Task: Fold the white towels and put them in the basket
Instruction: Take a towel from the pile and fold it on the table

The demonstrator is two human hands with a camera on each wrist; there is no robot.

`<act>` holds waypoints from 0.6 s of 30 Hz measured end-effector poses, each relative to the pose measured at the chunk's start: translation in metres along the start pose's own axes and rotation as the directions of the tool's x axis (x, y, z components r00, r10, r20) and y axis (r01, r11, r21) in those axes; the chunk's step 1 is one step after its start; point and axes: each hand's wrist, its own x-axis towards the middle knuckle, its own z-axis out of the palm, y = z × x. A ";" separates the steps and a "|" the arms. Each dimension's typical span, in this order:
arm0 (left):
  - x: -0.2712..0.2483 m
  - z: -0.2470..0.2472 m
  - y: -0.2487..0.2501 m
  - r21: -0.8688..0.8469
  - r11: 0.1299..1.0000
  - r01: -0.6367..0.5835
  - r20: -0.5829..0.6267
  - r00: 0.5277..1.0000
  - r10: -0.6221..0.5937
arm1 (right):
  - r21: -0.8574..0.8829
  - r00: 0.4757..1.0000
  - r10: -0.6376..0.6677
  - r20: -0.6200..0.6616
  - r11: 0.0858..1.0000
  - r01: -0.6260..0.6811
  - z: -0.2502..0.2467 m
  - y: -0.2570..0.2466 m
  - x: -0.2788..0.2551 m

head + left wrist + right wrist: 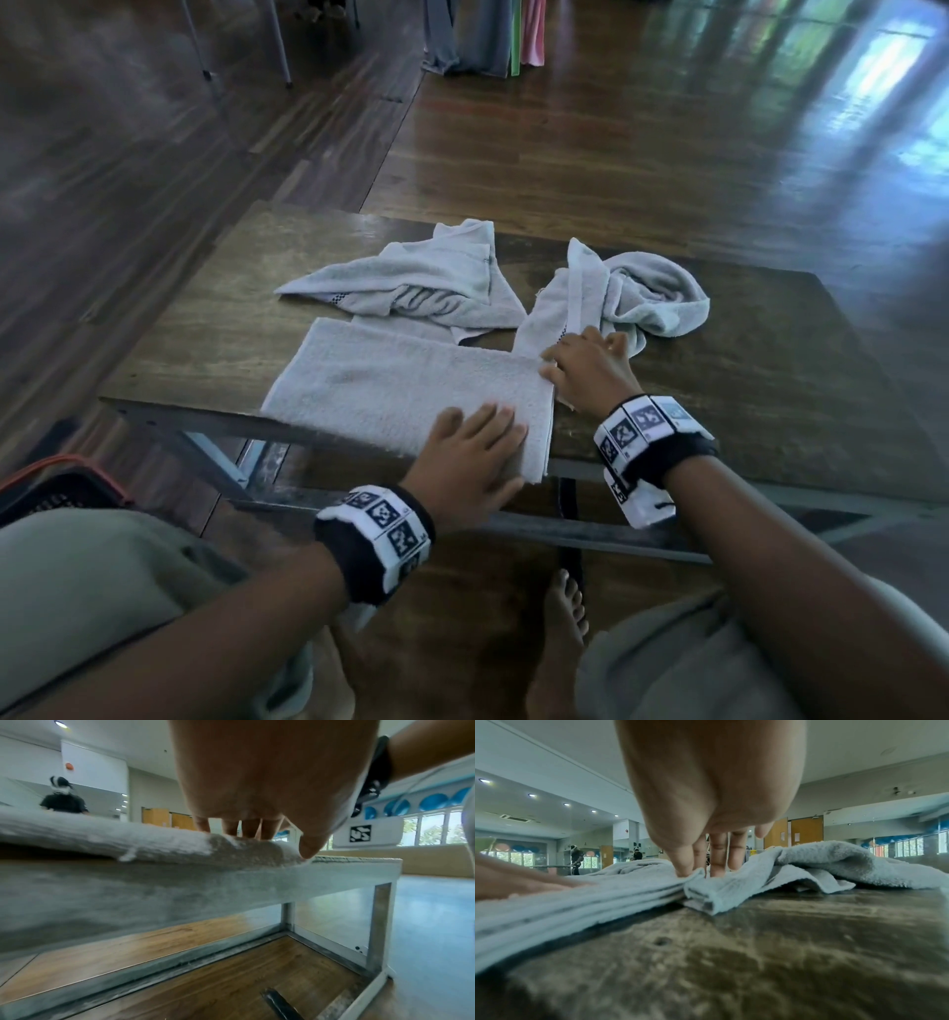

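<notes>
**Both hands on the folded towel**

Our left hand (475,452) lies flat, fingers straight and together, pressing the near right part of the folded towel (390,380) where it overhangs the table (770,370) edge. Our right hand (585,372) sits just beyond it at the towel's far right corner, thumb and fingertips (687,868) pinching the layered edge there. Past the left hand lies a crumpled towel (411,282); another heap (642,293) touches the right hand's fingers on their far side. Well to the left of the left hand, low by our knee, a corner of the basket (56,488) shows.
</notes>
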 end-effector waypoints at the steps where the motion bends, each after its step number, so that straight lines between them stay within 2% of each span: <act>1: 0.004 0.006 0.006 0.011 1.000 -0.019 -0.001 1.000 0.019 | -0.017 1.000 0.001 0.021 1.000 0.000 -0.001 -0.001 0.002; 3: 0.010 0.014 0.013 0.050 0.998 -0.043 -0.023 0.999 0.044 | -0.036 0.999 0.003 0.039 0.999 -0.001 -0.002 -0.002 0.006; 6: 0.016 0.021 0.013 0.057 0.997 -0.060 -0.161 0.985 0.068 | -0.039 0.999 0.000 0.041 0.999 0.001 -0.005 -0.003 0.009; 12: 0.015 0.020 0.010 0.053 0.991 -0.124 -0.400 0.907 0.135 | 0.074 0.993 0.015 0.116 0.997 -0.023 -0.004 0.005 0.007; 16: 0.010 0.018 0.015 0.037 0.985 -0.171 -0.452 0.876 0.169 | 0.124 0.989 0.029 0.148 0.991 -0.048 -0.006 0.007 0.004; 18: 0.009 0.012 0.019 0.002 0.986 -0.166 -0.450 0.880 0.149 | 0.246 0.982 0.042 0.187 0.965 -0.088 -0.014 0.010 0.003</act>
